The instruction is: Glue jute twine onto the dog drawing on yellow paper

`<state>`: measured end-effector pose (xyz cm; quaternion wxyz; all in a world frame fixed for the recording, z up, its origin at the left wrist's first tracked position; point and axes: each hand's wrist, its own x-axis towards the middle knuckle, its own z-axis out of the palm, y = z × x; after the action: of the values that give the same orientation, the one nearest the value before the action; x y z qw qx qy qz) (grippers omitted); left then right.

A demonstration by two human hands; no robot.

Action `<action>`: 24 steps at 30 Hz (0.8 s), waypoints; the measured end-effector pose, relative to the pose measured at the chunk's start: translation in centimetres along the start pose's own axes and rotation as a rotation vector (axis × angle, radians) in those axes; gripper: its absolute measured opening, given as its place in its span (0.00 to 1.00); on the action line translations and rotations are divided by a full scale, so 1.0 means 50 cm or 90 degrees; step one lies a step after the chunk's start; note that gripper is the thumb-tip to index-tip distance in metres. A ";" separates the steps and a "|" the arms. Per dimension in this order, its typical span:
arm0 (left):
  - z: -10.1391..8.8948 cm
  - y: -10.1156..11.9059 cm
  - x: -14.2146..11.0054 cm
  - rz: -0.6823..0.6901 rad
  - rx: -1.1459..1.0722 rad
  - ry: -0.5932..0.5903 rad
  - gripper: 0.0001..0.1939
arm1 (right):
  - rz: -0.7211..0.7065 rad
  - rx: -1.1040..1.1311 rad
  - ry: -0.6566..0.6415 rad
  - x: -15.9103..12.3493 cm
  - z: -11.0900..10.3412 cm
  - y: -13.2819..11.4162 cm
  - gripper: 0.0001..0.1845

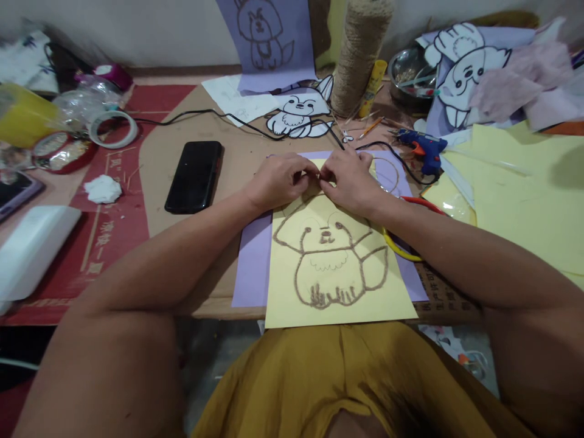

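My left hand point(287, 179) and my right hand point(349, 179) meet over the top of a yellow sheet point(283, 310), thumbs and fingers pinched together. What lies between the fingertips is too small or hidden to make out. The sheet bears a fox-like animal outlined in brown twine point(298, 280), with thin pencil lines at the chest and face. My hands cover the top of its head. Under it lies a purple sheet point(250, 267). A thin brown strand point(396, 173) curves out beside my right hand. Scissors with red and yellow handles point(401, 248) lie partly beneath my right forearm.
A black phone point(194, 176) lies left of my hands. Behind them are a paper fox cutout point(298, 112), a twine spool point(360, 58) and a yellow glue stick point(373, 88). At right are a blue glue gun point(422, 149), its black cord, and yellow sheets point(524, 194). White tape point(113, 129) lies left.
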<state>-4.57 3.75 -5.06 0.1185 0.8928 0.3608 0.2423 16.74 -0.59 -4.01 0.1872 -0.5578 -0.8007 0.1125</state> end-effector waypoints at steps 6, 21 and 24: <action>0.013 -0.025 0.006 0.075 0.019 0.002 0.19 | 0.002 0.014 -0.006 -0.001 -0.004 0.006 0.05; 0.000 -0.068 0.022 0.165 -0.013 -0.051 0.16 | -0.010 0.001 0.031 -0.015 -0.014 0.011 0.08; -0.007 -0.067 0.023 0.186 0.022 -0.074 0.17 | -0.024 -0.005 0.037 -0.017 -0.013 0.010 0.09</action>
<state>-6.01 6.94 -5.67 0.0875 0.9501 0.2239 0.1990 17.74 -1.23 -3.75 0.2103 -0.5464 -0.8058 0.0893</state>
